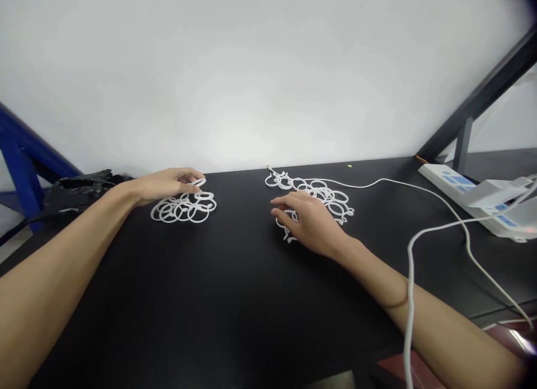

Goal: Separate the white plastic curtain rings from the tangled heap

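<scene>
Rings [183,210], white, in two heaps on black table [235,299]. Left heap [180,211]: near far edge, left of centre. Left hand [165,185] above it, pinching one ring [200,182] between thumb and fingers. Right heap [325,193]: by far edge, right of centre. Right hand [312,218] over its near side, thumb and fingers slightly spread; cannot tell if holding any.

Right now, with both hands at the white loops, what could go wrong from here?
The left grip appears to pinch a white loop just above the left pile; it might slip or snag on the overlapping loops there.
The right grip is over the right pile, so it may drag several loops along.
A white cord crosses in front of the right forearm; moving that arm could catch it.
</scene>
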Demonstrator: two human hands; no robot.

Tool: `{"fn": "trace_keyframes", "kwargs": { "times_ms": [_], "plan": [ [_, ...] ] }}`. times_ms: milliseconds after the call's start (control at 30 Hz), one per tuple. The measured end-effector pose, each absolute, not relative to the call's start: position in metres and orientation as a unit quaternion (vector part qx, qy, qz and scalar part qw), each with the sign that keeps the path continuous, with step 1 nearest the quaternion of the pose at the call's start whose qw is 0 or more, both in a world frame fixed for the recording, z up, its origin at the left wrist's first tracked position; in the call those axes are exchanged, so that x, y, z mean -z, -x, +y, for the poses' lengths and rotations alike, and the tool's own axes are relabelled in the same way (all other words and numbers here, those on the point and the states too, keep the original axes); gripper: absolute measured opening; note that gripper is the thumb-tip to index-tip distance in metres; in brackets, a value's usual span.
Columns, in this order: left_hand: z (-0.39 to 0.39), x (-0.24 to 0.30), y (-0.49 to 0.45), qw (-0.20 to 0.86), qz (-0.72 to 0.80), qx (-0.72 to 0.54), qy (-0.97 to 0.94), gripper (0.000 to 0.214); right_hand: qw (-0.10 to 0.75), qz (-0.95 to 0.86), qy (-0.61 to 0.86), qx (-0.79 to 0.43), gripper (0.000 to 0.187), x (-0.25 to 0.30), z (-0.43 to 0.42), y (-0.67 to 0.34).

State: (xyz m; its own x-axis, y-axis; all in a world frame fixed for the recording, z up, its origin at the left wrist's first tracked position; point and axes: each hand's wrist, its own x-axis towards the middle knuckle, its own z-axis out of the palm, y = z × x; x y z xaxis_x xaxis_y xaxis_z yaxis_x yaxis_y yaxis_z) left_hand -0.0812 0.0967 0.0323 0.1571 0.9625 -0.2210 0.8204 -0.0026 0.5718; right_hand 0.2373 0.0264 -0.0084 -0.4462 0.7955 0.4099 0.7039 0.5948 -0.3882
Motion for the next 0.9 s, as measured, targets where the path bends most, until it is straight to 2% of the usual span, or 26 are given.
{"fn": "trace_keyframes", "kwargs": {
  "times_ms": [200, 367, 567, 700, 900],
  "plan": [
    [0.109, -0.025, 0.081, 0.324, 0.642, -0.094, -0.688, 0.043, 0.288, -0.85, 0.438, -0.052, 0.023, 0.006, 0.028, -0.241],
    [0.11, -0.025, 0.078, 0.289, 0.654, -0.091, -0.693, 0.042, 0.287, -0.849, 0.442, -0.017, 0.021, 0.005, 0.031, -0.244],
    [0.108, -0.027, 0.078, 0.263, 0.662, -0.077, -0.698, 0.047, 0.181, -0.828, 0.525, 0.082, 0.025, -0.001, 0.037, -0.253],
    [0.109, -0.027, 0.078, 0.23, 0.671, -0.065, -0.702, 0.048, 0.1, -0.807, 0.577, 0.079, 0.035, -0.007, 0.037, -0.255],
    [0.109, -0.028, 0.075, 0.154, 0.674, -0.045, -0.721, 0.044, 0.106, -0.826, 0.554, 0.025, 0.032, -0.005, 0.033, -0.253]
  ]
}}
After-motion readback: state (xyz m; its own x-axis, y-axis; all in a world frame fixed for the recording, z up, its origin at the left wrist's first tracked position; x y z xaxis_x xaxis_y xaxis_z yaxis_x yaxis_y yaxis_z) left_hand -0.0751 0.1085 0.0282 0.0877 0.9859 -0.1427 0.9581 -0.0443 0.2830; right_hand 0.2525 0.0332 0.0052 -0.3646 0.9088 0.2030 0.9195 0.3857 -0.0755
